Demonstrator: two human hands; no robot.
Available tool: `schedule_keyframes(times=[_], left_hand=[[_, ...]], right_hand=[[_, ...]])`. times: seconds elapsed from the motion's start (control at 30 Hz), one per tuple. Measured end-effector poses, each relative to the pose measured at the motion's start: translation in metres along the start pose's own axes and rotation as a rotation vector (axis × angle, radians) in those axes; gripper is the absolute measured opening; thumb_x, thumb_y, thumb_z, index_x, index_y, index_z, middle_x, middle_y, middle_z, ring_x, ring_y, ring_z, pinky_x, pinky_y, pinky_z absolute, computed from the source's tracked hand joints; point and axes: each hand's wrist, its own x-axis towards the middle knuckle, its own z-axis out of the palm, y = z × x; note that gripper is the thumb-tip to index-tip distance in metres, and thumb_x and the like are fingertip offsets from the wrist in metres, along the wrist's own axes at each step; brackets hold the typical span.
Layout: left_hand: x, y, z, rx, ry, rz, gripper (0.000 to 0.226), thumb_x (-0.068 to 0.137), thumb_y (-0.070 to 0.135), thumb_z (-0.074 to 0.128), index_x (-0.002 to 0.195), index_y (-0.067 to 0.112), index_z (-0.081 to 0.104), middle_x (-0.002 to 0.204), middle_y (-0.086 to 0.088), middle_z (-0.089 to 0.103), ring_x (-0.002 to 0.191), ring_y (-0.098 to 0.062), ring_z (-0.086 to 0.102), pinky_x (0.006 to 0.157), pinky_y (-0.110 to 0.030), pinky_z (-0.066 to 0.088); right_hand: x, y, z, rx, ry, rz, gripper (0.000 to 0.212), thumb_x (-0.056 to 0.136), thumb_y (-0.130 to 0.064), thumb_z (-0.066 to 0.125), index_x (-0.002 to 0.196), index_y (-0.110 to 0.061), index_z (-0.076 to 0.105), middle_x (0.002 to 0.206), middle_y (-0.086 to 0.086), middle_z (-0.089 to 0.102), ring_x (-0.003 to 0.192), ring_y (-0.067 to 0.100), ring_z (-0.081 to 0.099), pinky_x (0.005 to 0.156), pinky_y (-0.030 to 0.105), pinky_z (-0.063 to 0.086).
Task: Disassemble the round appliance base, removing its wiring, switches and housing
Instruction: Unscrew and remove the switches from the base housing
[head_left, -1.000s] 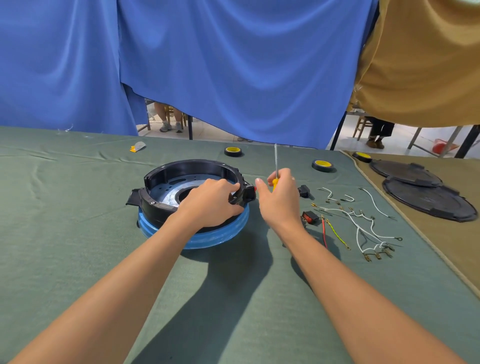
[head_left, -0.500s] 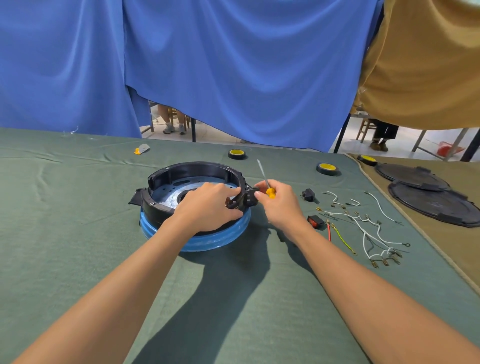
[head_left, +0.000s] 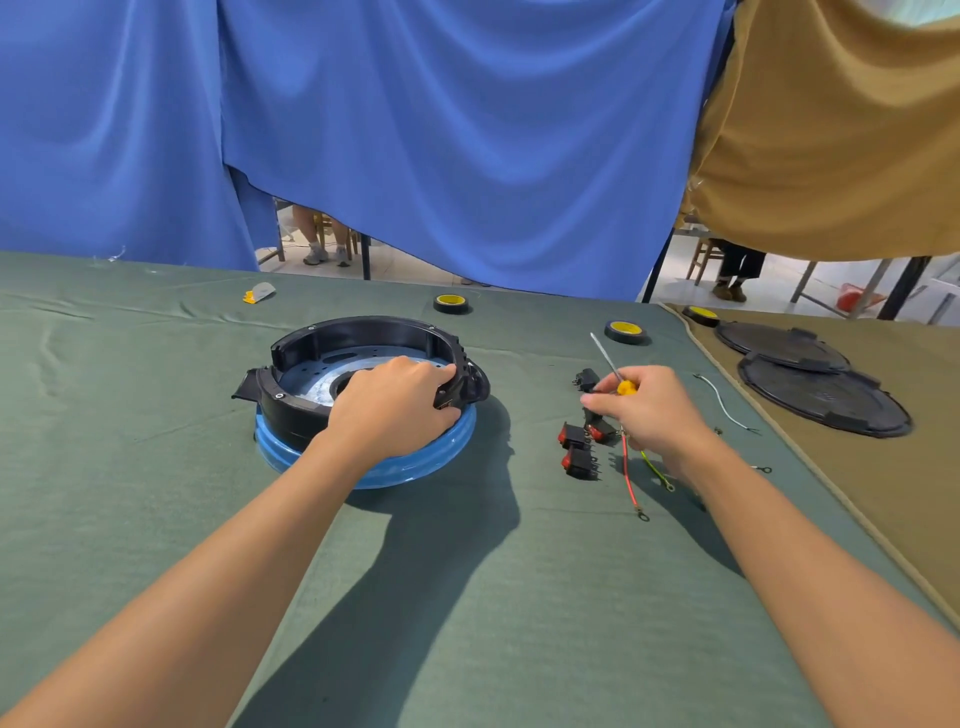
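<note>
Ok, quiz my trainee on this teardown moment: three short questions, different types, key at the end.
1. True or false: the right hand holds the screwdriver clear of the round base.
2. Which hand grips the black housing? A. left hand B. right hand C. both
3. Fill in: the loose switches on the green cloth have ___ rockers.
Key: 1 true; 2 A; 3 red.

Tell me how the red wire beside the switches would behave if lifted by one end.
The red wire is thin and lies in a gentle bend, so it would probably droop, not stay stiff. It looks very light. The ring terminal at its near end may swing and snag.
</note>
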Motion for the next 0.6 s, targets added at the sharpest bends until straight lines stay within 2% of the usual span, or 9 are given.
schedule_keyframes(times=[0.03,0.1,0.2,0.4,0.5,0.6], left_hand=[[0.0,0.0,0.0,0.003,0.002,0.003,0.021,0.09,0.043,0.053,0.102,0.027,0.058,0.088,0.002,0.063,0.076,-0.025,0.058,0.057,-0.034,0.046],[0.0,0.0,0.0,0.008,0.008,0.01,0.022,0.09,0.043,0.053,0.104,0.027,0.058,0.088,0.002,0.063,0.076,-0.024,0.058,0.057,-0.035,0.049],[0.0,0.0,0.001,0.008,0.013,0.018,0.023,0.091,0.042,0.053,0.106,0.027,0.058,0.089,0.003,0.063,0.075,-0.022,0.058,0.058,-0.035,0.051],[-0.001,0.0,0.001,0.025,0.023,0.033,0.024,0.092,0.042,0.051,0.108,0.026,0.057,0.09,0.002,0.064,0.076,-0.023,0.059,0.059,-0.036,0.051],[-0.001,0.0,0.001,0.026,0.024,0.033,0.025,0.092,0.043,0.051,0.108,0.025,0.057,0.091,0.002,0.064,0.077,-0.024,0.059,0.062,-0.038,0.053],[0.0,0.0,0.002,0.032,0.03,0.035,0.024,0.092,0.043,0.05,0.107,0.025,0.057,0.09,0.002,0.063,0.077,-0.025,0.059,0.06,-0.037,0.05]], right_hand=[[-0.003,0.002,-0.002,-0.052,-0.007,0.008,0.015,0.078,-0.022,0.079,0.076,-0.012,0.068,0.053,-0.005,0.054,0.051,0.012,0.047,0.05,0.024,0.033],[-0.007,0.005,-0.004,-0.174,0.0,0.012,0.014,0.076,-0.025,0.08,0.074,-0.016,0.069,0.068,0.001,0.064,0.07,0.018,0.055,0.057,0.027,0.036],[-0.011,0.008,0.0,-0.327,-0.018,0.009,0.016,0.077,-0.026,0.078,0.069,-0.021,0.065,0.081,0.005,0.065,0.091,0.025,0.054,0.067,0.028,0.036],[-0.01,0.016,0.007,-0.535,-0.072,-0.008,0.012,0.08,-0.021,0.073,0.073,-0.018,0.064,0.083,0.009,0.063,0.09,0.024,0.046,0.068,0.031,0.038],[-0.008,0.018,0.006,-0.574,-0.115,-0.017,0.013,0.086,-0.026,0.069,0.082,-0.013,0.069,0.084,0.009,0.065,0.09,0.028,0.052,0.07,0.033,0.043],[-0.008,0.021,0.006,-0.574,-0.149,-0.007,0.013,0.09,-0.027,0.065,0.091,-0.016,0.072,0.091,0.008,0.067,0.09,0.026,0.056,0.073,0.031,0.044]])
